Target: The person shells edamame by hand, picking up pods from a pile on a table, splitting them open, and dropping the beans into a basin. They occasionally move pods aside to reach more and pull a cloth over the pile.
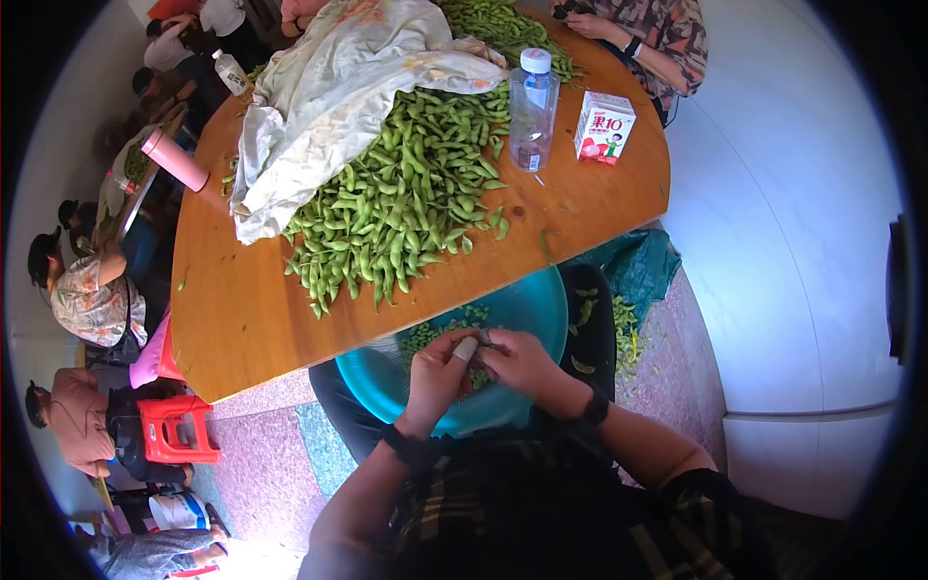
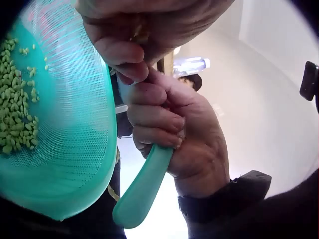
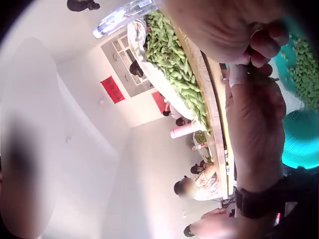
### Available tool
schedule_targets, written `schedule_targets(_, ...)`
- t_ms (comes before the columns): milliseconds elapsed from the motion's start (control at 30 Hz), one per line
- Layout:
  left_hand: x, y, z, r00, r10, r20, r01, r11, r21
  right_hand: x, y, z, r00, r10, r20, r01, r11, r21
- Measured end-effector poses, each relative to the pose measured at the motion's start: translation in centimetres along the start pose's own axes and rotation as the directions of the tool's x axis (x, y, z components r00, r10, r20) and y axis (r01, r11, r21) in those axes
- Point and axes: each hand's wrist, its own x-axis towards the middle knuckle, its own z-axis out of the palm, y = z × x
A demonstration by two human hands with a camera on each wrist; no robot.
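Both hands meet over a teal basin holding loose green beans. The left hand, its thumb wrapped in white, pinches a small greenish pod, mostly hidden by the fingers. Touching its fingertips is the right hand, seen in the left wrist view as a hand curled round a smooth teal handle. The handle's other end is hidden. Above the basin, a big pile of green pods lies on the wooden table, partly under a stained white cloth.
A clear bottle, a juice carton and a pink tumbler stand on the table. A dark green bag and loose pods lie at the right of the basin. Several people sit around; red stools are at the left.
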Motion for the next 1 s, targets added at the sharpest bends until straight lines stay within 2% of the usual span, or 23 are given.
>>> schedule_targets(33, 0.1, -0.4, 0.0, 1.000, 0.003, -0.002, -0.003, 1.000, -0.001, 0.0, 0.0, 0.0, 1.000, -0.002, 0.002, 0.002, 1.000, -0.002)
schedule_targets(100, 0.3, -1.5, -0.1, 0.994, 0.104, -0.043, -0.100, 0.992, 0.074, 0.0, 0.0, 0.2, 0.995, 0.096, -0.004, -0.095, 0.987, 0.133)
schedule_targets(233, 0.7, -2.3, -0.4, 0.991, 0.133, -0.016, -0.132, 0.990, 0.057, 0.1, 0.3, 0.4, 0.997, 0.071, -0.027, -0.070, 0.997, 0.034)
schedule_targets(300, 0.8, -2.5, -0.4, 0.987, 0.162, -0.017, -0.162, 0.987, 0.003, 0.1, 0.4, 0.8, 0.985, -0.094, -0.147, 0.090, 0.995, -0.033)
schedule_targets(333, 0.8, -2.5, -0.5, 0.986, 0.165, -0.024, -0.165, 0.986, 0.002, 0.0, 0.3, 1.0, 0.985, -0.097, -0.139, 0.093, 0.995, -0.035)
schedule_targets(400, 0.6, -2.0, -0.6, 0.997, 0.063, -0.042, -0.067, 0.993, -0.097, -0.3, -0.1, 1.4, 0.972, -0.132, -0.195, 0.112, 0.987, -0.114)
schedule_targets(433, 0.6, -2.4, -0.7, 0.997, 0.064, -0.049, -0.069, 0.993, -0.099, -0.5, -0.3, 1.7, 0.973, -0.133, -0.187, 0.113, 0.987, -0.114)
schedule_targets(500, 0.8, -2.8, -0.6, 0.989, 0.145, 0.028, -0.142, 0.985, -0.094, -0.5, -0.7, 1.9, 0.916, -0.329, -0.228, 0.280, 0.934, -0.221)
schedule_targets(633, 0.0, -1.7, -0.1, 0.993, 0.119, 0.014, -0.117, 0.987, -0.113, -0.6, -1.2, 1.9, 0.926, -0.324, -0.191, 0.265, 0.922, -0.281)
schedule_targets(700, -0.1, -1.9, -0.4, 0.997, 0.059, 0.051, -0.042, 0.960, -0.278, -0.6, -1.0, 2.1, 0.906, -0.358, -0.226, 0.298, 0.918, -0.261)
schedule_targets(800, -0.5, -1.9, -0.7, 0.999, 0.012, 0.029, -0.005, 0.972, -0.234, -0.9, -1.6, 2.2, 0.915, -0.327, -0.235, 0.273, 0.933, -0.233)
schedule_targets(933, 0.0, -2.8, -0.7, 0.999, 0.026, -0.024, -0.031, 0.967, -0.254, -0.8, -0.2, 2.4, 0.911, -0.384, -0.151, 0.334, 0.901, -0.278)
schedule_targets(1000, -0.1, -3.0, -1.0, 0.994, 0.107, -0.001, -0.104, 0.960, -0.259, -1.0, -1.0, 2.4, 0.938, -0.316, -0.141, 0.285, 0.937, -0.205)
